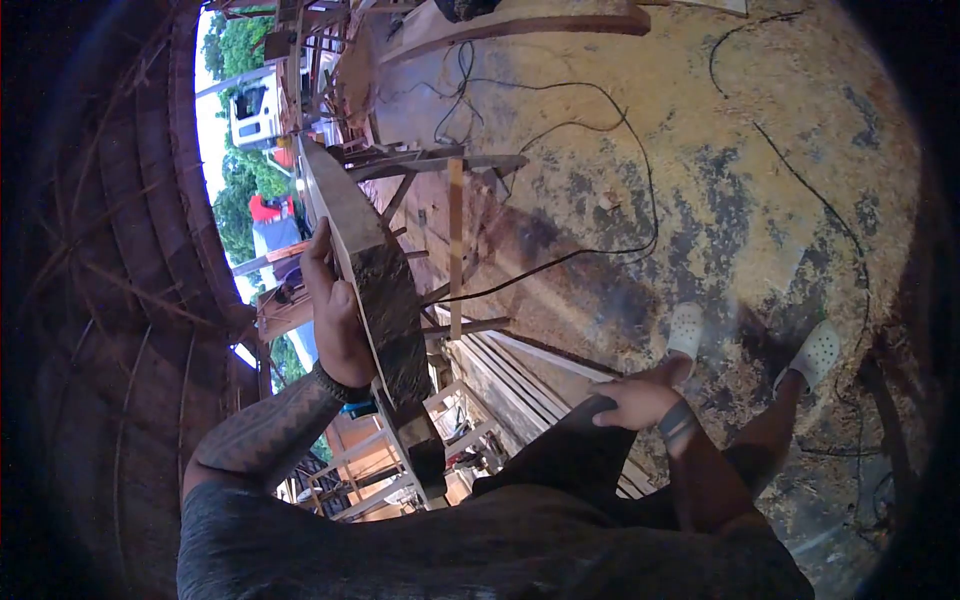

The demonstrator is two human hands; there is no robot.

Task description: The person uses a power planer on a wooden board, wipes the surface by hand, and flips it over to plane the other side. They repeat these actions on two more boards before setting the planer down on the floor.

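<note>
A long, thick wooden beam (350, 215) with a dark, rough side runs lengthwise in front of me on the left. My left hand (341, 325), with a dark band at its wrist, rests on the beam's edge. Its index finger is stretched along the wood and the thumb shows beside it; the other fingers are partly hidden. My right hand (640, 403) is away from the beam, lying over my dark-clothed leg (565, 450) near the knee. It holds no tool that I can see, and its fingers are loosely apart.
A black cable (600, 250) loops over the stained floor (720, 200), which is strewn with shavings. Wooden supports (455, 245) and stacked boards (515, 380) stand beside the beam. Another large timber (520, 22) lies farther off. Beyond the open side are a person in red headwear (272, 210) and a white vehicle (255, 110).
</note>
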